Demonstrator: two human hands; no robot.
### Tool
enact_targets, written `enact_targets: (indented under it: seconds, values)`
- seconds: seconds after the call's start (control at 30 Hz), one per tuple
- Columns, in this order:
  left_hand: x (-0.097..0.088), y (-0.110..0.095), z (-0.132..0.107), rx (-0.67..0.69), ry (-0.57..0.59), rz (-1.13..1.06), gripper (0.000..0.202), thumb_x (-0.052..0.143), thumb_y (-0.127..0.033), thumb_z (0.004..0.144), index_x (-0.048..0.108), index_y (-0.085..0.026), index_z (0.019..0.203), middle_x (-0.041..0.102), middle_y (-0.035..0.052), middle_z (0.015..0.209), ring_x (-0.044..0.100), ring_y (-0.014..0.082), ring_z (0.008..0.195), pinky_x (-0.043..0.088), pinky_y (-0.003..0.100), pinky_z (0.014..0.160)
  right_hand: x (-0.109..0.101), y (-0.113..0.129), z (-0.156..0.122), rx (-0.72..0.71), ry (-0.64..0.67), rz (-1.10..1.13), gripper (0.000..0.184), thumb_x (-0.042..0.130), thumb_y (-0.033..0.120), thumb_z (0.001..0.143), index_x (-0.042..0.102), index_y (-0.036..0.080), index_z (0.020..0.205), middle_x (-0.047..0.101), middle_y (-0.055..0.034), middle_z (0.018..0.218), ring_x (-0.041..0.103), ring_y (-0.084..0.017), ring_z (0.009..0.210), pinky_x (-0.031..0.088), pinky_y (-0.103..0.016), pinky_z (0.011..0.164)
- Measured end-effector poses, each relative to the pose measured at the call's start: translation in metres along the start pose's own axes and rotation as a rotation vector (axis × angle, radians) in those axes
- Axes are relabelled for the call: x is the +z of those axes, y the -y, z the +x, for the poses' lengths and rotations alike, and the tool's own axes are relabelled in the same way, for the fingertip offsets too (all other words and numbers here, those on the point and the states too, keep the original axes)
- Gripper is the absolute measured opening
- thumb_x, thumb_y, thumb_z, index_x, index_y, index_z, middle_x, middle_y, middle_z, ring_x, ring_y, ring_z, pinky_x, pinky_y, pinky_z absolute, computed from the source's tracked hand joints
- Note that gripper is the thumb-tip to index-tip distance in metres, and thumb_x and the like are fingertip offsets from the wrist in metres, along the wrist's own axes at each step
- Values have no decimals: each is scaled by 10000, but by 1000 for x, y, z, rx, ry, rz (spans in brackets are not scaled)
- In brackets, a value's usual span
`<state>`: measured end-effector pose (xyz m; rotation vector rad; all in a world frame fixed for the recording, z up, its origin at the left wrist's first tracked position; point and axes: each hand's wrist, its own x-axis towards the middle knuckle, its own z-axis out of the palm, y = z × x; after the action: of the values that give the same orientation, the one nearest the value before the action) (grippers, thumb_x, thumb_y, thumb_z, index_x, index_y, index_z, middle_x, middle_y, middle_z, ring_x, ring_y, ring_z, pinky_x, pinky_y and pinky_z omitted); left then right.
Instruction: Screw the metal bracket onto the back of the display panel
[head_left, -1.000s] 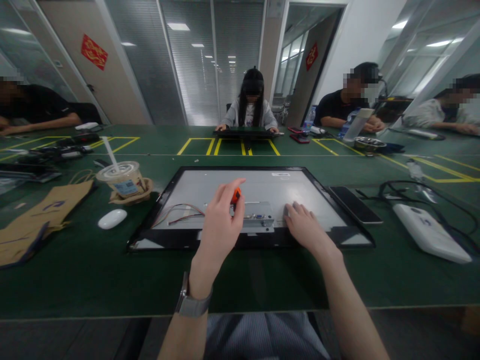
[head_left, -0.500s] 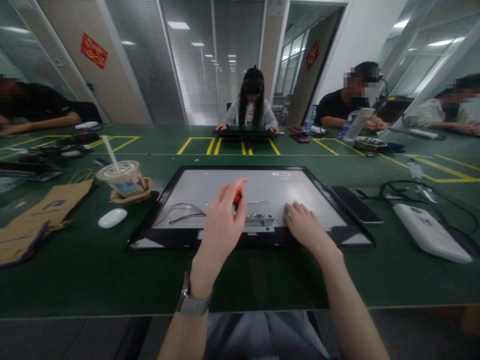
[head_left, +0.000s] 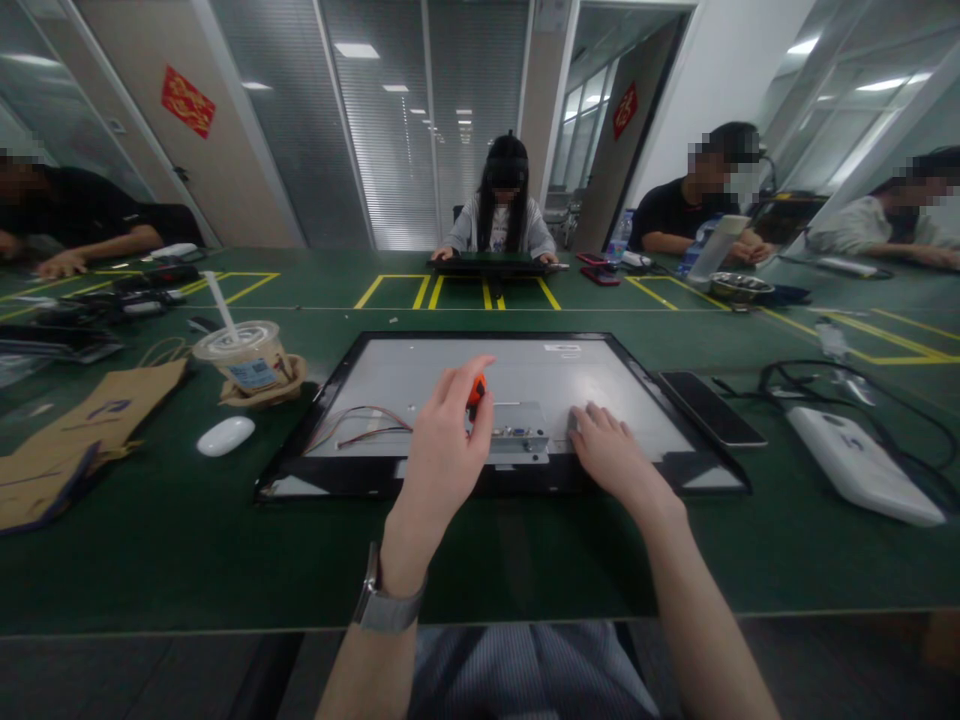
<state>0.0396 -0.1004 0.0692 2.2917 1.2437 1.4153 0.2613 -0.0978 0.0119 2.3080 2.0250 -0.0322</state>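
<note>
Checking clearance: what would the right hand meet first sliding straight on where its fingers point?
Likely only bare metal of the panel, then its black far rim; the connector box sits leftward.

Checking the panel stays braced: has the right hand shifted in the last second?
No. The right hand still rests on the panel, fingertips just right of the metal connector box, as before.

the tool (head_left: pixel 475 388) in the left fingers (head_left: pixel 463 378) is orange. under them the panel (head_left: pixel 405 375) is pale grey, framed in black. wires (head_left: pixel 360 420) left of the fingers are reddish and white. the bench (head_left: pixel 187 540) is dark green, with yellow lines beyond the fingers.
</note>
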Motion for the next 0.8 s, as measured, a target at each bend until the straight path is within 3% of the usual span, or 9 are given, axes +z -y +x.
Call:
enact_targets:
  seconds: [0.8]
  values:
    - [1,0,0,0,3,13,380,510,-117,930,488,-214,1297,607,64,1150,610,140,870,518,261,738,2,1,-1,-4,-44,-10,471,274,241,1008,435,85,1423,408,-213,1501,376,-338,1383,359,-496,1075]
